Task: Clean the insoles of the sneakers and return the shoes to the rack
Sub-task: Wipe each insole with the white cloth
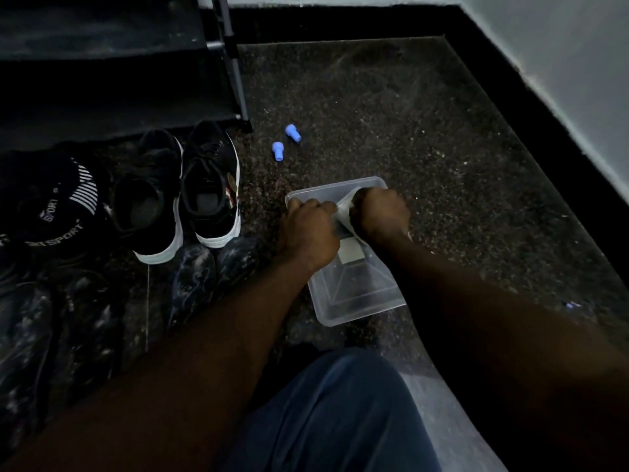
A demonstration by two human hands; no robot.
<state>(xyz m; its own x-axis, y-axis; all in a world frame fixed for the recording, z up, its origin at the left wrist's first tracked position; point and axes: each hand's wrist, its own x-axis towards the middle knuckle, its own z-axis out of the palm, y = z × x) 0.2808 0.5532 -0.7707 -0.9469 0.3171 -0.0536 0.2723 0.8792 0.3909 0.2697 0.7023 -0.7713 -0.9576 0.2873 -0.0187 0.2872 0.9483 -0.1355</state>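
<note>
Two dark, flat shapes streaked with white, which look like the insoles (192, 281), lie on the floor left of centre, just below the heels of the black sneakers (211, 199). The pair stands side by side with white soles and toes pointing up the frame toward the foot of the rack (235, 80), which fills the upper left. More white-streaked dark shapes lie in the lower left corner, too dim to tell apart.

Right of the insoles, mid-frame, both hands work together over a clear plastic tub (357, 301). The left hand (311, 229) and the right hand (379, 212) are each closed in a fist round a pale cloth (345, 212), which is stretched between them with the knuckles nearly meeting. They sit above the tub's far end; its near rim lies toward a knee in blue trousers (333, 410) at the bottom of the frame. A pale square shows inside the tub.

Above the tub, two small blue caps (293, 132) lie on the speckled floor (425, 131), near the rack's foot and apart from the sneakers. At the left edge sits a dark shoe lettered SPORT (58, 206), close against the pair.

The open ground is to the upper right: bare floor runs from the tub to a black border strip (531, 137) along the pale wall (561, 46).
</note>
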